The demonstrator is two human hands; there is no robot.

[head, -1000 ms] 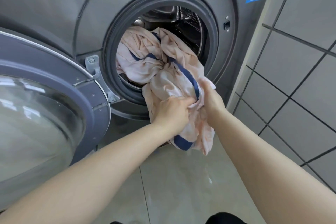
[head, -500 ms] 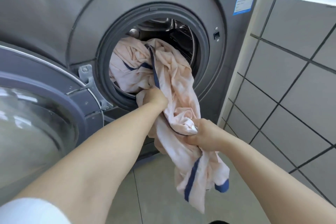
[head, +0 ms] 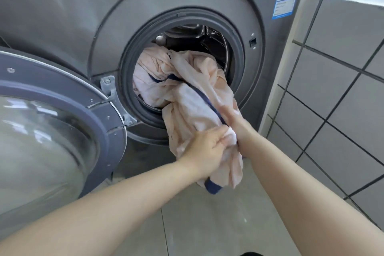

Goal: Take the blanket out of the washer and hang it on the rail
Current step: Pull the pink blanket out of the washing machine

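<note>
At the washer (head: 62, 16) mouth, both hands, left hand (head: 207, 149) and right hand (head: 236, 124), regrouped, grasping the half-drawn pink blanket (head: 197, 100) after a fresh reach.

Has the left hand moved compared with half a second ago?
Yes. The left hand was up at the lower rim of the washer opening; now it is lower, below that rim, gripping the blanket beside the right hand.

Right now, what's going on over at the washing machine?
A person is pulling a pale pink blanket with navy trim out of the open front-loading washer. The left hand and right hand both grip the bunched part hanging below the opening. Much of the blanket is inside the drum.
</note>
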